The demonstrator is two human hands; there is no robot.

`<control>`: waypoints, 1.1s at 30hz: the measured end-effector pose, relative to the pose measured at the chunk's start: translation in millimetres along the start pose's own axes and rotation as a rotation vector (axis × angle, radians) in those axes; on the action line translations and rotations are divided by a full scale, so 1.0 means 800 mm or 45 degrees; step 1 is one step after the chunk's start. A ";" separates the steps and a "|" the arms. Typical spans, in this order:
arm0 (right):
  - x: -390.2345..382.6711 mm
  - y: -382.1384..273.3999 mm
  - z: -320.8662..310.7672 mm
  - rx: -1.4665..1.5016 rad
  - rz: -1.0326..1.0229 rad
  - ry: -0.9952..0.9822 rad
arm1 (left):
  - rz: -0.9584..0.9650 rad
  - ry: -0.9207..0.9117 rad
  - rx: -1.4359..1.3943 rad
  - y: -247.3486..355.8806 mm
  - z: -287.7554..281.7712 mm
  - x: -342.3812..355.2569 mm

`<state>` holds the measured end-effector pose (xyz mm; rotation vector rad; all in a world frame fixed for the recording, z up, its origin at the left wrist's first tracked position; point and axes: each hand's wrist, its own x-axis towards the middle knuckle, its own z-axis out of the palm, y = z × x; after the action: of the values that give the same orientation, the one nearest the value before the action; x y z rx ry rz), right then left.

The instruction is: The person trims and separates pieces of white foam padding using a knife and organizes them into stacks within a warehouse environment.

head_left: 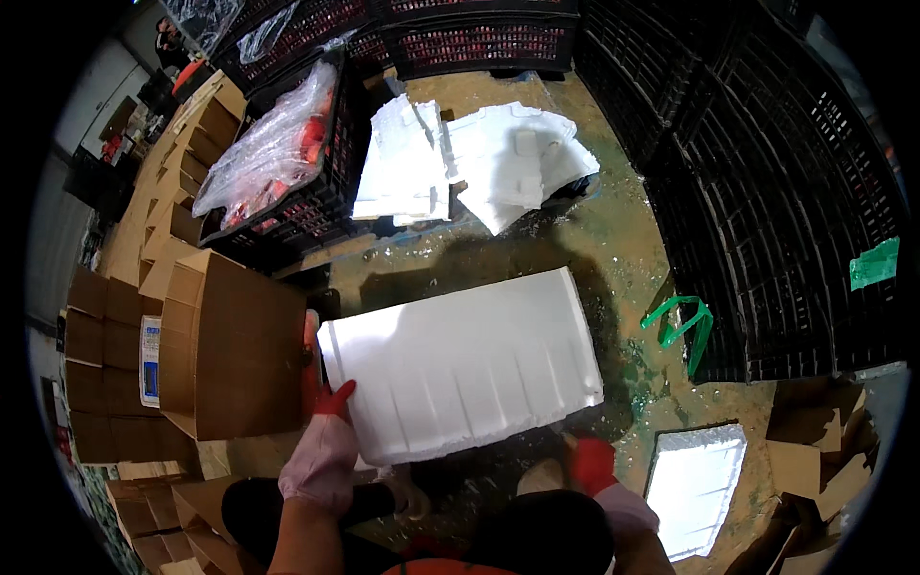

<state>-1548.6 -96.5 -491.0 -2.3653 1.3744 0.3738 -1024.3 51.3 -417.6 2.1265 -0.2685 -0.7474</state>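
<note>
A white foam box [460, 359] with ribbed sides lies tilted in front of me. My left hand [331, 412], in a red glove, grips its left edge, with the fingers on that side and partly hidden behind it. My right hand [592, 465], also red-gloved, is closed below the box's lower right corner, apart from it; I cannot make out what it holds. An open cardboard box [230, 350] stands left of the foam box. Another white foam piece [695, 489] lies on the floor to the right of my right hand.
Black crates [757, 211] are stacked along the right and back. A crate of plastic-wrapped red items [268, 153] stands back left, beside broken foam sheets [498, 153]. Green strapping [676, 326] lies by the right stack. Cardboard boxes fill the left. A person [168, 43] is far back left.
</note>
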 end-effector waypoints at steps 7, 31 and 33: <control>-0.086 0.093 -0.040 0.805 1.055 0.060 | -0.186 0.165 -0.026 -0.039 0.045 0.058; 0.320 -0.139 -0.179 1.339 0.454 -0.051 | 0.961 -0.934 1.553 0.072 0.329 -0.096; 0.347 -0.110 -0.156 0.790 0.387 0.124 | 0.970 -0.978 1.548 0.083 0.344 -0.100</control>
<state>-1331.7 -327.2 -476.5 -1.6943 1.6115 -0.0906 -1247.8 -135.0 -460.2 2.2722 -2.2591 -0.9936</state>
